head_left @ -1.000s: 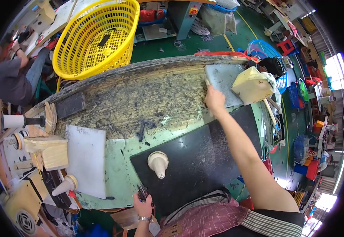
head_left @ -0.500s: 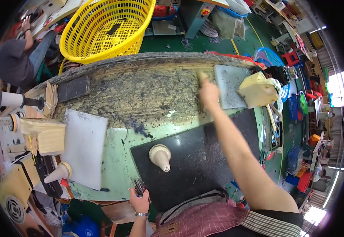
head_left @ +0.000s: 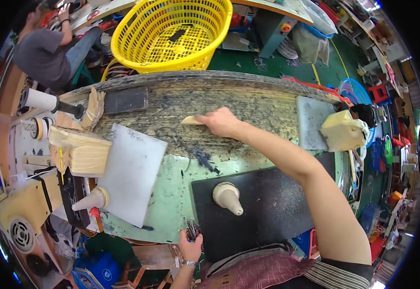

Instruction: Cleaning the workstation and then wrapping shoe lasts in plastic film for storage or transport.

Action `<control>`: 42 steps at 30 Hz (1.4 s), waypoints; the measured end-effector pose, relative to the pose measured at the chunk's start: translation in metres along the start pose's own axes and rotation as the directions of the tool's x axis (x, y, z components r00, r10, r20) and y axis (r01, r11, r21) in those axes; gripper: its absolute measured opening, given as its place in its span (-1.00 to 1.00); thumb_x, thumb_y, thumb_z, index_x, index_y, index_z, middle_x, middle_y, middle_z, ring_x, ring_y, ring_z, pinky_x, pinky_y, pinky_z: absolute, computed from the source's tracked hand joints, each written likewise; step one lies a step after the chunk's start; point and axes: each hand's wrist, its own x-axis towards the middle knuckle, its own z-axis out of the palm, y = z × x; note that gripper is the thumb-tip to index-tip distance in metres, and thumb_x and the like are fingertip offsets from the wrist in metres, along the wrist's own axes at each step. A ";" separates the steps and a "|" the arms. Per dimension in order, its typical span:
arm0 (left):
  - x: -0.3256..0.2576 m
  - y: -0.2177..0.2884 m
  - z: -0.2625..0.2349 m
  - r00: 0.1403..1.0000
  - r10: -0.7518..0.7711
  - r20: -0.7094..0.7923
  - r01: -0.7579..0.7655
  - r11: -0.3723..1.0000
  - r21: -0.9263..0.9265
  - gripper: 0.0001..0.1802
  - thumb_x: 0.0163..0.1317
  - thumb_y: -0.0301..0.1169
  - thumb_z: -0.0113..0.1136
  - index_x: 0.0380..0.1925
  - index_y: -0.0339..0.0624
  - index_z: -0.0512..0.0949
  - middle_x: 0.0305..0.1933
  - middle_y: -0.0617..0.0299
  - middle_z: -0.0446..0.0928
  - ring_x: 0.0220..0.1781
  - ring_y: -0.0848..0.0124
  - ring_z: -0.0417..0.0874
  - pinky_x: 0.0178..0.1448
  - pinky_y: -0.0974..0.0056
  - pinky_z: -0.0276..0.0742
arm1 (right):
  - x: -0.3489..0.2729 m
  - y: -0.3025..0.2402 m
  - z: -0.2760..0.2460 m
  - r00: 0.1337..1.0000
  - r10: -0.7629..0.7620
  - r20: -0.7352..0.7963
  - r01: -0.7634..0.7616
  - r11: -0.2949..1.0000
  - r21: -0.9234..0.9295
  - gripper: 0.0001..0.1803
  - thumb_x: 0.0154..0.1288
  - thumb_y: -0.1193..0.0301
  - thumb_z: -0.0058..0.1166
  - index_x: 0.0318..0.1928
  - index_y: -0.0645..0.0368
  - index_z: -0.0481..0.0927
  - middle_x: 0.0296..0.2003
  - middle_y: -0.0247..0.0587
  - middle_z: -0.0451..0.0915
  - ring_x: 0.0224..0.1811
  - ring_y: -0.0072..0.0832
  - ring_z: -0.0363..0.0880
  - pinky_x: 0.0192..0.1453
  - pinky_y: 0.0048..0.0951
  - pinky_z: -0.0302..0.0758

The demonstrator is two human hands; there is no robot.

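Note:
My right hand (head_left: 223, 122) reaches over the worn, dark-stained wooden part of the bench (head_left: 258, 108). Its fingers are closed on a small pale tan flat piece with a curved edge (head_left: 190, 120), held low over the wood. Down at the bench's near edge, my left hand (head_left: 190, 246) is wrapped round a bunch of thin dark strips or tools (head_left: 192, 229); their exact kind is too small to tell. Just right of that hand lies a black mat (head_left: 268, 202), bearing a cream cone-shaped holder (head_left: 228, 198). Dark scraps (head_left: 204, 160) lie between the mat and the wood.
A white board (head_left: 135, 176) and another cone (head_left: 92, 199) are on the left, near a thread spool (head_left: 41, 99). A grey-white slab (head_left: 311, 123) with a yellowish block (head_left: 345, 129) stands right. Beyond the bench are a yellow basket (head_left: 171, 65) and a seated person (head_left: 43, 55).
My right hand has swept left across the wood with the tan piece. My left hand still grips the dark bunch near the edge. The whole view has shifted, moving things rightward in it.

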 end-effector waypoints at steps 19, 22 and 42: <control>0.002 0.023 -0.007 0.989 -0.139 -0.056 0.137 0.990 -0.033 -0.65 -0.15 -0.33 0.22 -0.35 -0.24 0.41 -0.51 0.06 0.49 -0.44 0.15 0.52 -0.30 0.17 0.39 | 0.101 -0.033 -0.030 0.936 -0.180 0.302 0.198 0.980 -0.029 -0.49 -0.01 0.50 -0.08 0.05 -0.05 0.35 -0.52 -0.20 0.55 -0.53 -0.28 0.55 -0.45 -0.29 0.49; 0.008 -0.002 0.005 0.989 -0.145 -0.003 0.144 0.988 -0.058 -0.66 -0.14 -0.33 0.22 -0.36 -0.26 0.40 -0.52 0.06 0.49 -0.46 0.16 0.52 -0.31 0.16 0.39 | 0.089 -0.024 -0.013 0.981 0.020 0.192 -0.008 0.998 -0.063 -0.49 0.00 0.54 -0.12 0.05 -0.07 0.35 -0.55 -0.18 0.54 -0.54 -0.27 0.54 -0.47 -0.28 0.48; 0.001 -0.010 0.011 0.990 -0.108 -0.086 0.099 0.989 -0.106 -0.68 -0.14 -0.39 0.24 -0.36 -0.22 0.40 -0.54 0.12 0.52 -0.49 0.22 0.53 -0.33 0.18 0.40 | 0.011 -0.120 0.033 0.928 0.315 0.197 -0.372 0.807 0.458 -0.70 0.11 0.44 -0.14 -0.12 0.24 0.24 -0.60 0.16 0.48 -0.53 0.07 0.49 -0.43 -0.02 0.39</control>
